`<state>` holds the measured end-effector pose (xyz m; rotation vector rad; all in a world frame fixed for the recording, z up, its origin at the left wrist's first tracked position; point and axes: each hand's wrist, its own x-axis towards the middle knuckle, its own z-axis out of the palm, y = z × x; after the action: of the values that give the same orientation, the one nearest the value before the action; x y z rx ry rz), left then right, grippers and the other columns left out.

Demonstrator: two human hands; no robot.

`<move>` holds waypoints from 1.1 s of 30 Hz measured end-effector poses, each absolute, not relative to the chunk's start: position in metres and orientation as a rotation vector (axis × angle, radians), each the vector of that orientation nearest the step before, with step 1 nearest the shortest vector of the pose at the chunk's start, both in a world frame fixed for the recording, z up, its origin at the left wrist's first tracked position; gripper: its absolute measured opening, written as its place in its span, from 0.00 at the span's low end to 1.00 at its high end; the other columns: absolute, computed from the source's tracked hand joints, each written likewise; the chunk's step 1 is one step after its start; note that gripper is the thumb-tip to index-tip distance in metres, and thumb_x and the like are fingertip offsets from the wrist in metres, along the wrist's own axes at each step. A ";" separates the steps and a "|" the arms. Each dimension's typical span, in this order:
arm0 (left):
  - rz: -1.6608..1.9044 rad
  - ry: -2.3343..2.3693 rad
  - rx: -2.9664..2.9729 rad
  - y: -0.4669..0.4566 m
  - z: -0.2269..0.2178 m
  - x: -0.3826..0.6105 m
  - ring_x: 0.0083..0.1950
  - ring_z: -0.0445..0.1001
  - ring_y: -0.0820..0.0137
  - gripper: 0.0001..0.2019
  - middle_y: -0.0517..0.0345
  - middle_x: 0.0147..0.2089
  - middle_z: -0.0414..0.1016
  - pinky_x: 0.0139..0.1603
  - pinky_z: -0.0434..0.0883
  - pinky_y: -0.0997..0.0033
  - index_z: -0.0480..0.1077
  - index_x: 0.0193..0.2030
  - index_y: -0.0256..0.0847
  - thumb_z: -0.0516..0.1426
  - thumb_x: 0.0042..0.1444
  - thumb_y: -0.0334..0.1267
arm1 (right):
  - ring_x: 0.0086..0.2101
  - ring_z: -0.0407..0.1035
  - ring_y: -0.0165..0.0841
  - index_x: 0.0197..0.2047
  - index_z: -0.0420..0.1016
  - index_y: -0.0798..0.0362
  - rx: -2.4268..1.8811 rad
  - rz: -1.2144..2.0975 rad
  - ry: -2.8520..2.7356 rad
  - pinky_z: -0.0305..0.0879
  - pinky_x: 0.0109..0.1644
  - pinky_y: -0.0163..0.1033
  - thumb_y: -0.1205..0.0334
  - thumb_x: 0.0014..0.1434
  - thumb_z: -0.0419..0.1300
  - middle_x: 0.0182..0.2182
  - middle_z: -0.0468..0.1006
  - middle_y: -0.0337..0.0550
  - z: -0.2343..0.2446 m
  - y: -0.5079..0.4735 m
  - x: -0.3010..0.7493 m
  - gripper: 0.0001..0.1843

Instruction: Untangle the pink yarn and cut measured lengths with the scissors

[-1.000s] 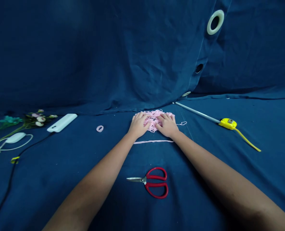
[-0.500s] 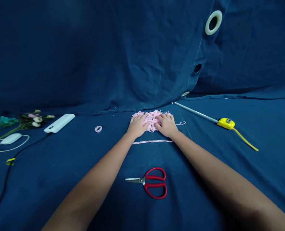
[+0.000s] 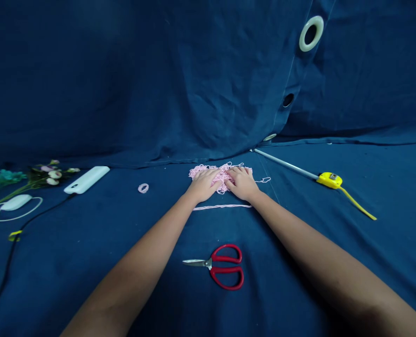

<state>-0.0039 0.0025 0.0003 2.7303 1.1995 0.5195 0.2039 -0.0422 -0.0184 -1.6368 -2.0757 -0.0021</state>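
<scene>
A loose heap of pink yarn (image 3: 223, 180) lies on the blue cloth, its loops spreading out around my fingers. My left hand (image 3: 204, 184) rests on the left part of the heap, palm down with fingers stretched out. On the right part lies my right hand (image 3: 243, 181), also palm down and open, with its thumb toward the left hand. The yarn under both palms is hidden. One loose loop sticks out to the right of the heap. Just nearer to me, several straight pink strands (image 3: 223, 206) run sideways between my wrists.
Red-handled scissors (image 3: 228, 267) lie between my forearms, blades pointing left. A small pink yarn ring (image 3: 143, 188) sits to the left. Farther left are a white device (image 3: 87, 179) with a black cable and artificial flowers (image 3: 54, 174). At right lies a yellow tape measure (image 3: 329, 180) beside a grey rod (image 3: 287, 164).
My left hand's fingers have swung to the right across the yarn, and more loops show at the heap's left edge. My right hand has barely shifted.
</scene>
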 end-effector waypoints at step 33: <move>0.752 1.323 2.692 0.009 -0.007 -0.004 0.76 0.60 0.53 0.28 0.47 0.75 0.64 0.78 0.56 0.46 0.63 0.74 0.44 0.54 0.70 0.46 | 0.63 0.63 0.49 0.66 0.75 0.54 -1.647 -0.069 -1.954 0.51 0.70 0.58 0.58 0.72 0.50 0.65 0.75 0.51 -0.017 -0.042 0.203 0.25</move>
<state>-0.0045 0.0086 -0.0070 2.6915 1.3229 0.7517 0.2026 -0.0422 -0.0175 -1.6471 -1.9542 -0.0686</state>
